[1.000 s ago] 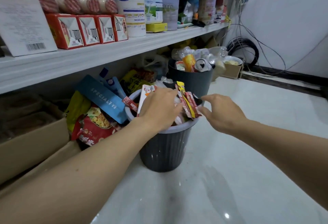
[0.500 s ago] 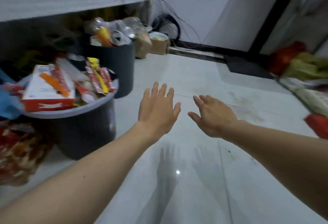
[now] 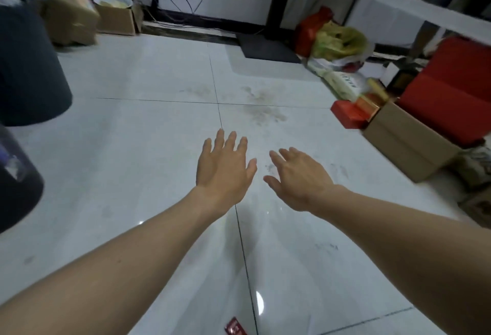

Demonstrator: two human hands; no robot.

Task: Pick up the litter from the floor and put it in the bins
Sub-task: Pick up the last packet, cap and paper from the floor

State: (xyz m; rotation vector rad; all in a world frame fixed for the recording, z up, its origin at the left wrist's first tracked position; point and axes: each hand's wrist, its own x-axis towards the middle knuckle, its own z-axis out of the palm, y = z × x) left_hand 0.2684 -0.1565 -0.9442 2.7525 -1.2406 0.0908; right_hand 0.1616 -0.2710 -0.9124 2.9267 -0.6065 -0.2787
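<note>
While both hands hover empty over the floor (image 3: 138, 154), the step in hand looks like finding the next piece. Left hand (image 3: 225, 167): fingers straight, lightly spread, palm down, holding nothing. Right hand (image 3: 300, 178): fingers loose and apart, also holding nothing. Neither touches the tiles.

Only clear litter candidate: small red wrapper (image 3: 235, 328), flat on the floor at the bottom edge, between the forearms, well behind the hands. Bins: dark bin (image 3: 32, 69) at the left edge, second bin (image 3: 16, 183) nearer, lower left. Both are well apart from the wrapper.

Doing it well, my call: bring one hand back and down and pinch the wrapper's edge with the fingertips, since it lies flat on glossy tile. Then carry it left to the nearer bin.

Hard to tell: the wrapper is cut by the frame, print unreadable. Bin tops are cropped or blurred, so fill level is unknown. The right-side pile of red box (image 3: 348, 116), cardboard carton (image 3: 409, 143) and yellow-green bag (image 3: 340, 42) is blurred. Can't tell litter from stored stock.
</note>
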